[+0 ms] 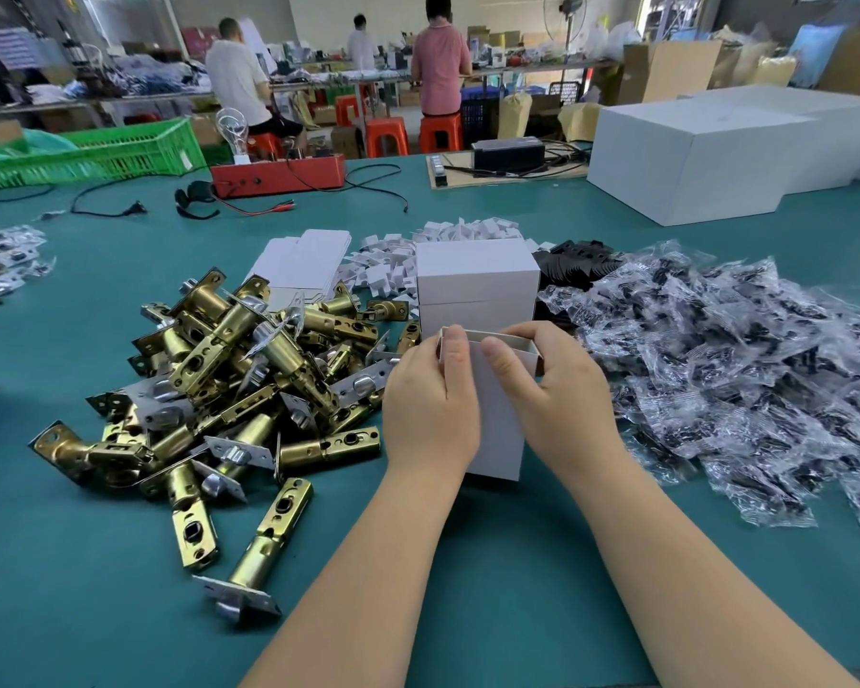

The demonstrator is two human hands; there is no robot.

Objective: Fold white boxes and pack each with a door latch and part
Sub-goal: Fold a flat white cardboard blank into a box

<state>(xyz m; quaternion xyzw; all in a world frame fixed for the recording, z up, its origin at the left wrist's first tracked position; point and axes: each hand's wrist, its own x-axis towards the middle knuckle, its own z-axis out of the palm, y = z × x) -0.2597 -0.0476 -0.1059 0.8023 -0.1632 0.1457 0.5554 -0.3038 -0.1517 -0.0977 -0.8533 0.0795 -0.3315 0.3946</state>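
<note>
A small white box (498, 429) stands upright on the green table in front of me, its top end open. My left hand (430, 407) grips its left side, thumb on the top edge. My right hand (554, 389) grips its right side, thumb pressed on the front near the top. Behind it two closed white boxes (477, 285) are stacked. A heap of brass door latches (249, 384) lies to the left. Clear bags of black parts (745, 369) are piled to the right. Flat white box blanks (301, 263) lie behind the latches.
Small white folded inserts (467, 230) and black plates (582, 263) sit behind the stack. A large white carton (691, 161), a red tester (279, 176) with cables and a green crate (95, 153) stand farther back. People work at distant benches.
</note>
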